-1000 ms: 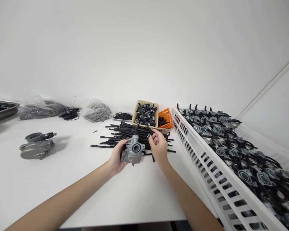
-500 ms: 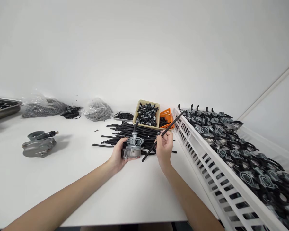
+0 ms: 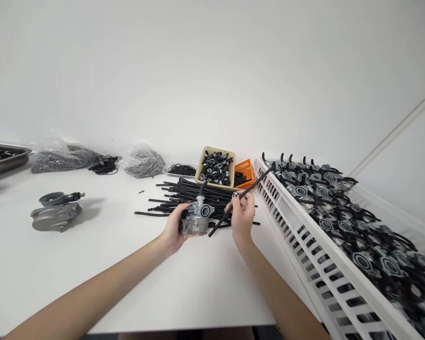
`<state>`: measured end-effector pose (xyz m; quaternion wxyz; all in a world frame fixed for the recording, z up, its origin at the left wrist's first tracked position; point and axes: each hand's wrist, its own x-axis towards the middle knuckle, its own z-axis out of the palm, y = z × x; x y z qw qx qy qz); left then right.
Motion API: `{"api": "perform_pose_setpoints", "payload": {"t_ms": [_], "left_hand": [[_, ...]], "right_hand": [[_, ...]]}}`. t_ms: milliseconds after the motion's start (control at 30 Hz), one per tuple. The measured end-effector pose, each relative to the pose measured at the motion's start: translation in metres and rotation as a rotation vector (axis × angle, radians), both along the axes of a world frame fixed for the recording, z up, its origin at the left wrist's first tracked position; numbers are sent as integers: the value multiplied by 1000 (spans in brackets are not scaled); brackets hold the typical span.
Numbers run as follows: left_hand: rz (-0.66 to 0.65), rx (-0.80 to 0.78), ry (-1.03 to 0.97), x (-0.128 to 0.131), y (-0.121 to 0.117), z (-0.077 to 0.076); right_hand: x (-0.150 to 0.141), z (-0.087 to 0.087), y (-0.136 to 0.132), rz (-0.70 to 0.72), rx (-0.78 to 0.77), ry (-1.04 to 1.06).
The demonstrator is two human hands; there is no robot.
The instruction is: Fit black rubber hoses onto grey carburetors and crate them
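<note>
A silver carburetor (image 3: 197, 220) with a short black rubber piece on its top is held upright over the table, my left hand (image 3: 174, 226) wrapped round its left side and underneath. To its right, my right hand (image 3: 242, 215) pinches a long thin black rubber hose (image 3: 255, 182) near its middle. The hose slants from lower left to upper right. Its lower end is close to the carburetor but looks apart from it. Behind both hands lies a pile of similar black hoses (image 3: 184, 192).
A white slatted crate (image 3: 304, 231) full of carburetors stands at the right. Behind the hose pile are a cream tray (image 3: 197, 175) of small parts and an orange basket (image 3: 248, 166). Another carburetor (image 3: 53, 215) lies at left. Plastic bags (image 3: 143, 163) and a metal tray (image 3: 12, 163) line the wall.
My right hand has lifted the black hose from the pile and swung it to a slant beside the carburetor. The carburetor has tilted slightly in my left hand.
</note>
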<state>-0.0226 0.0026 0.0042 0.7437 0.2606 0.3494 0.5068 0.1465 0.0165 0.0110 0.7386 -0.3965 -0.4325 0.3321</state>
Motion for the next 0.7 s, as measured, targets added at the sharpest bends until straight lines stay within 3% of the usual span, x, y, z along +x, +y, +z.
{"api": "perform_pose_setpoints", "payload": {"t_ms": [300, 533, 700], "left_hand": [[-7, 1, 7, 1, 0, 2], [-50, 87, 33, 1, 1, -10], [-40, 88, 57, 6, -6, -5]], "right_hand": [[-2, 4, -3, 40, 46, 23], [-3, -1, 2, 107, -47, -10], [-7, -6, 3, 153, -123, -98]]}}
